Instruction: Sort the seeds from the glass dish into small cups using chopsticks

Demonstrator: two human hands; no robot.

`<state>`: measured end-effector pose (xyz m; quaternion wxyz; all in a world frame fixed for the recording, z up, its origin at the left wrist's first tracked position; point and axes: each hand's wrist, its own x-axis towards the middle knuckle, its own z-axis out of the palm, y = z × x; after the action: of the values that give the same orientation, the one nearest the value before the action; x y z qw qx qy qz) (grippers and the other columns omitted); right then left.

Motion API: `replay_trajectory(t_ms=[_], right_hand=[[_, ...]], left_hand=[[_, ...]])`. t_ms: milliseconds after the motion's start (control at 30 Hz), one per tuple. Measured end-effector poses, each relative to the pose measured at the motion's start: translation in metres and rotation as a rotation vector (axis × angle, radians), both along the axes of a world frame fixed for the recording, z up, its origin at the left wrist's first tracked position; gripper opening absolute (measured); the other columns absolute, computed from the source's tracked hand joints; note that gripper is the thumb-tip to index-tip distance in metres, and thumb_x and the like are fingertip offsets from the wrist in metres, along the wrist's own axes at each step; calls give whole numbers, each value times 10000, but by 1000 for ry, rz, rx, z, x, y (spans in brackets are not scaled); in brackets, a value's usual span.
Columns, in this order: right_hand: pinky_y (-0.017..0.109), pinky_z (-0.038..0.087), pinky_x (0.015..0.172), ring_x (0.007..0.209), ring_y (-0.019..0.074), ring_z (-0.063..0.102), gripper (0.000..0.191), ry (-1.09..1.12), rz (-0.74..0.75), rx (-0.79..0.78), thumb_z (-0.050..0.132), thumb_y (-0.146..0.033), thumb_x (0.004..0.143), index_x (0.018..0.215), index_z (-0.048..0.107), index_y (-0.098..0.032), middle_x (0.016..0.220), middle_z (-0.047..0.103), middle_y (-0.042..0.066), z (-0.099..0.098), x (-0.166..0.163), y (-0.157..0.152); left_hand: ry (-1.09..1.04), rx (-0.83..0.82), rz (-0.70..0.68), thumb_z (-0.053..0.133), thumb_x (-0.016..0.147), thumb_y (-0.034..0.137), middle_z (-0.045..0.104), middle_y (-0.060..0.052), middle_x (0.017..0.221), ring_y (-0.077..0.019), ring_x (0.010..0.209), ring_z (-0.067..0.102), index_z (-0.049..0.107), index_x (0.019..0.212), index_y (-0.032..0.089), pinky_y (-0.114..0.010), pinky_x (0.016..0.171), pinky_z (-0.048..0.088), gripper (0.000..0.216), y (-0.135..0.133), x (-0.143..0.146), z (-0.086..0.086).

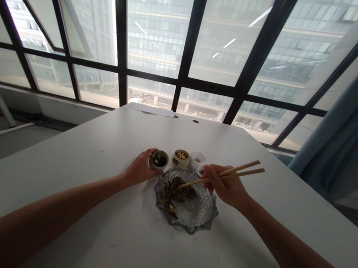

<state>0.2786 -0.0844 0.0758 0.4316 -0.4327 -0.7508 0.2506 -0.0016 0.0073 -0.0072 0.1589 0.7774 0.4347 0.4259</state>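
My left hand (139, 168) is curled around a small round cup (159, 159) that holds dark pieces. My right hand (226, 186) grips a pair of wooden chopsticks (243, 169), whose tips reach down into a scalloped glass plate (199, 216). A heap of dark striped seeds (173, 192) lies on the plate's left half, under the chopstick tips. Behind the plate stand a second small cup (180, 158) with pale nuts and a white square cup (197, 159).
Everything stands on a white table (89, 210). Sheets of paper (152, 110) lie at its far edge, beside a small dark hole (195, 121). Large windows with black frames rise behind, and a blue curtain (354, 126) hangs at the right.
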Motion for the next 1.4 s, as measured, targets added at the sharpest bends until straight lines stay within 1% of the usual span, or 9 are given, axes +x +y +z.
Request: replay_trajectory(t_ms=[367,533,667,800,933,1000,1167,1300,1400], right_hand=[[206,395,302,300,116,506,658,312,-192,-92,610,-796,736,580,620,-156,416,593,51,7,4,11],[215,354,260,266,118,458,641,505,-240,-191,662,-792,677,562,597,-165,369,545,36,6,14,25],[213,349,255,271,116,450,626,561,-242,-266,701,-775,643,549,583,-168,352,519,25,4,17,32],[226,360,265,277,120,454,645,540,-281,-169,660,-799,669,546,586,-171,368,531,31,7,18,29],[222,394,308,316,120,499,646,313,-440,187,577,-779,782,581,621,-167,416,572,40,23,29,14],[215,399,322,329,117,512,654,133,-458,288,525,-769,831,600,634,-166,426,577,38,32,37,7],[209,409,332,367,128,550,684,-89,-363,241,484,-791,837,625,641,-159,467,606,49,43,48,5],[200,392,322,348,117,526,711,40,-371,201,480,-822,809,601,626,-159,442,587,46,46,45,5],[201,372,300,313,115,499,739,104,-295,76,489,-859,762,558,617,-161,398,563,46,47,37,2]], left_hand=[[7,9,-4,791,700,394,639,-153,1240,-309,1148,612,489,1307,159,-462,965,511,717,1,-1,-1],[3,20,-3,798,693,393,648,-140,1220,-301,1131,620,494,1308,174,-459,960,513,719,1,-1,-1],[0,14,-7,795,696,388,657,-134,1202,-298,1118,628,498,1306,179,-457,952,519,710,0,-1,0],[-1,13,-9,789,700,391,655,-138,1209,-302,1128,623,498,1301,174,-464,958,516,702,-1,-1,1],[3,10,-5,788,699,400,649,-142,1221,-306,1142,617,494,1303,170,-464,965,512,710,0,0,1],[7,11,-7,790,696,407,649,-143,1218,-307,1140,619,493,1305,170,-463,966,511,717,0,-1,1],[2,-3,-3,786,695,415,642,-145,1233,-307,1151,611,484,1311,170,-461,955,517,728,1,-1,0],[1,-17,0,783,696,405,642,-149,1230,-303,1142,616,479,1311,168,-456,947,521,726,1,-2,0],[-3,-10,-7,780,701,410,637,-150,1239,-302,1144,615,479,1305,170,-458,948,519,716,2,-2,0]])
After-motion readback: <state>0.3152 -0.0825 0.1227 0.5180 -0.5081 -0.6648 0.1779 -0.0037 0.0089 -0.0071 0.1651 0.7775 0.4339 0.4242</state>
